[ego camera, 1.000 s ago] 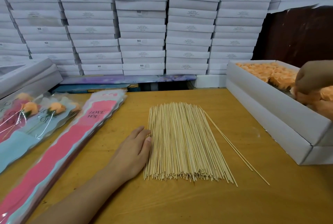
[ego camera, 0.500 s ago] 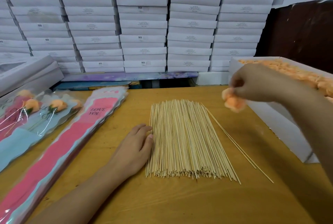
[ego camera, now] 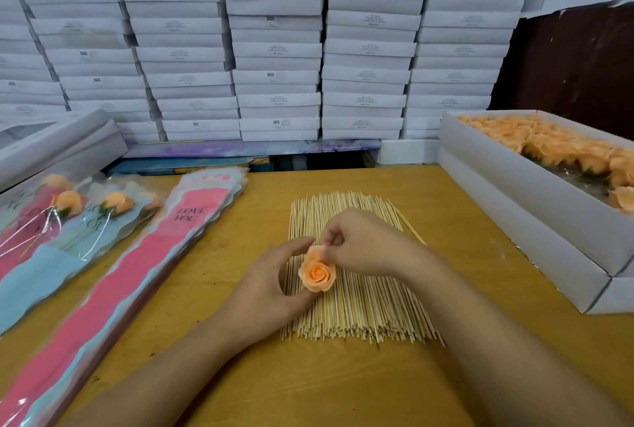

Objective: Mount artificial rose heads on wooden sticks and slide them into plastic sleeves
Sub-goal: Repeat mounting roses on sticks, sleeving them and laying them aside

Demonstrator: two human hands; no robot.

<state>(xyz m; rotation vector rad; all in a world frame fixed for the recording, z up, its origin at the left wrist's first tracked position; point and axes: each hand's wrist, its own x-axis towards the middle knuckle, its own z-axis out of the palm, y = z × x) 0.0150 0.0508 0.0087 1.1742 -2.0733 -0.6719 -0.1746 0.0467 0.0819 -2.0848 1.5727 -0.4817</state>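
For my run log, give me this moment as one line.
step: rose picked, unmounted | left hand: cradles orange foam rose head | right hand: pinches its petals | thin wooden sticks: piled beneath

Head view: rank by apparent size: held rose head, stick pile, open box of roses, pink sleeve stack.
1. box of roses and pink sleeve stack: comparable, unranked
2. stick pile
3. rose head

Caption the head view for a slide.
Both hands, left and right, hold a peach artificial rose head above a pile of thin wooden sticks.
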